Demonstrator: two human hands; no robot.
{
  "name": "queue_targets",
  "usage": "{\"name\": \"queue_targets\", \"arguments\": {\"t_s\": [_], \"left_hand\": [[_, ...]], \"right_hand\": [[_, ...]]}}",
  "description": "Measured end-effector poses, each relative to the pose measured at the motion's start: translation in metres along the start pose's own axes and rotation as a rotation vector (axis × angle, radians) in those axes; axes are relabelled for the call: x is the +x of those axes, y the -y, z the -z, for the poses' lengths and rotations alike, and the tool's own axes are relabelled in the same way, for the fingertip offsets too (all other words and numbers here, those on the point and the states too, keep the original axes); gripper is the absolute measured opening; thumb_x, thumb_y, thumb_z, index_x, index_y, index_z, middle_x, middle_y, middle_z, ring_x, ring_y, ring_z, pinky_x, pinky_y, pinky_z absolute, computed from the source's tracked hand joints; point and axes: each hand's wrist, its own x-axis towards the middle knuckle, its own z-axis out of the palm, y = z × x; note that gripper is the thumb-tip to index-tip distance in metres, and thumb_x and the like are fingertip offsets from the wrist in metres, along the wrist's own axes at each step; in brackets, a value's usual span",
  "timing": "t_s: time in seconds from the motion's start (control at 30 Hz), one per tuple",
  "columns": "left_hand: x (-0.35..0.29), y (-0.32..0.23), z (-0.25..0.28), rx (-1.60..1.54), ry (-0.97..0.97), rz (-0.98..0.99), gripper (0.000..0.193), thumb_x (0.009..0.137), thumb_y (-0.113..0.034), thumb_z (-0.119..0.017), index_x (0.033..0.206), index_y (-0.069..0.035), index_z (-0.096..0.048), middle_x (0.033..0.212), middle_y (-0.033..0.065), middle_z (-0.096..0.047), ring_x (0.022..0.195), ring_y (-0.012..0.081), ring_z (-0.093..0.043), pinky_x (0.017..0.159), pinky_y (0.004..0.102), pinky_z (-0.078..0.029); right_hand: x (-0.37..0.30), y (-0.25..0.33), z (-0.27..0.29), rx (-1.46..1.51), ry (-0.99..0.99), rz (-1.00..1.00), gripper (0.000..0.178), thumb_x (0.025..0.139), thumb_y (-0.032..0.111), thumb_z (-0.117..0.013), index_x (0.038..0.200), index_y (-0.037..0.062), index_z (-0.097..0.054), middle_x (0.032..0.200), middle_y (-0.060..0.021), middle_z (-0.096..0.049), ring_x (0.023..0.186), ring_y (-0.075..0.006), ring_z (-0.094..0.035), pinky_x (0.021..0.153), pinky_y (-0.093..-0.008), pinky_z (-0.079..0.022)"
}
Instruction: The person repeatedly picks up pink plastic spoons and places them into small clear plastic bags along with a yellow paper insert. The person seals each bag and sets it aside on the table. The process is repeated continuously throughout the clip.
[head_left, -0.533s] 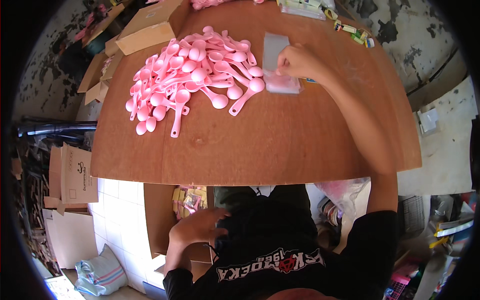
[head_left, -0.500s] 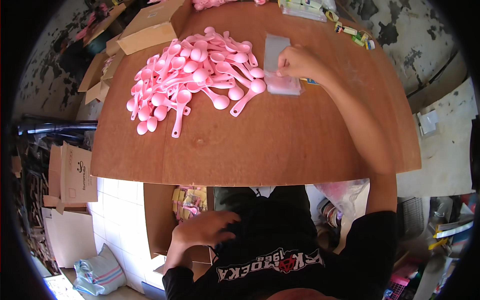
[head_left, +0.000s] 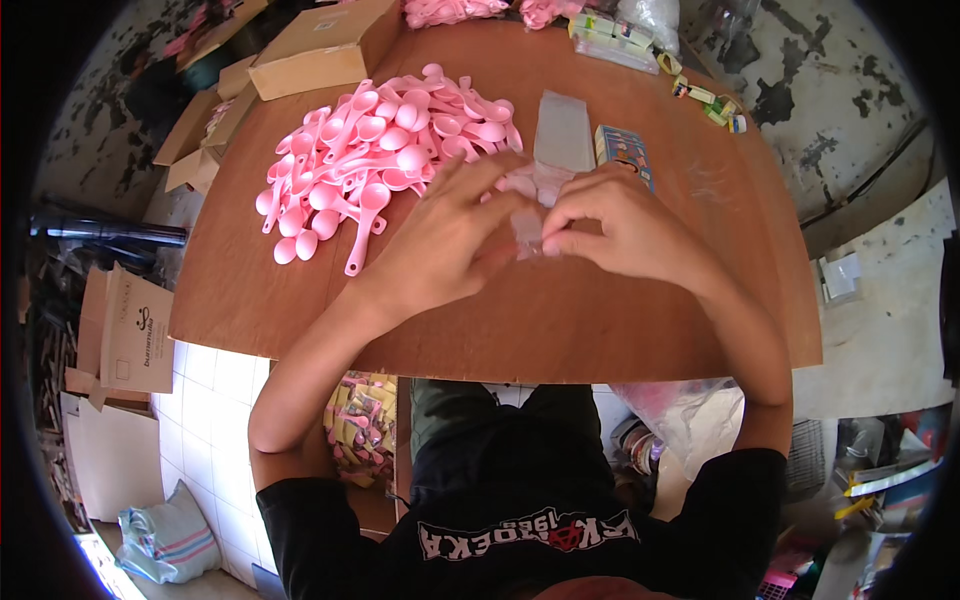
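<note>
My right hand (head_left: pixel 618 222) pinches a small clear plastic bag (head_left: pixel 527 228) above the table, the bag hanging toward my left hand. My left hand (head_left: pixel 445 235) faces it with fingers curved and spread, close to the bag; its fingertips are slightly blurred. Beyond the hands lies a stack of clear plastic bags (head_left: pixel 563 130), its near end pinkish and partly hidden by my fingers. A blue printed box (head_left: pixel 624 150) stands just past my right hand. To the left spreads a large heap of pink measuring spoons (head_left: pixel 370 130), partly covered by my left hand.
A cardboard box (head_left: pixel 325 50) sits at the table's far left. Pink bundles (head_left: pixel 455 10) and plastic packs (head_left: pixel 615 45) line the back edge. Below the near edge, an open carton holds packed pink spoons (head_left: pixel 362 425). A white sack (head_left: pixel 170 535) rests on the floor.
My left hand has risen from my lap to above the table. My right hand has drawn nearer from the bag stack with a clear bag, uncovering more of the blue box.
</note>
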Motion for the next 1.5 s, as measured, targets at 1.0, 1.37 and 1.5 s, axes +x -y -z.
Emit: {"name": "queue_targets", "arguments": {"t_s": [1.0,1.37,1.5], "left_hand": [[-0.041,-0.017,-0.005,-0.871,-0.059,0.684,0.03,0.088,0.0,-0.071,0.117,0.006,-0.065,0.102,0.0102,-0.073,0.091,0.0108,-0.069,0.08,0.0242,-0.055],[-0.038,-0.028,-0.001,-0.85,0.019,0.591,0.03,0.091,-0.002,-0.069,0.12,0.005,-0.066,0.099,0.0082,-0.073,0.087,0.0057,-0.063,0.074,0.0236,-0.054],[-0.039,-0.036,-0.002,-0.897,-0.029,0.628,0.029,0.091,-0.005,-0.07,0.118,0.004,-0.067,0.095,0.0071,-0.073,0.083,0.0044,-0.061,0.071,0.0235,-0.053]], "right_hand": [[-0.033,0.031,0.013,0.243,-0.671,-0.069,0.011,0.089,0.006,-0.07,0.094,-0.0036,-0.07,0.082,-0.0066,-0.069,0.071,-0.01,-0.06,0.066,-0.0239,-0.048],[-0.021,0.032,0.004,0.222,-0.422,-0.104,0.011,0.087,0.006,-0.072,0.096,-0.0003,-0.072,0.085,-0.0055,-0.071,0.072,-0.0079,-0.061,0.064,-0.0233,-0.047],[-0.021,0.035,-0.005,0.201,-0.321,-0.09,0.012,0.085,0.007,-0.074,0.096,0.0022,-0.072,0.09,-0.0069,-0.07,0.081,-0.015,-0.066,0.073,-0.0279,-0.051]]}}
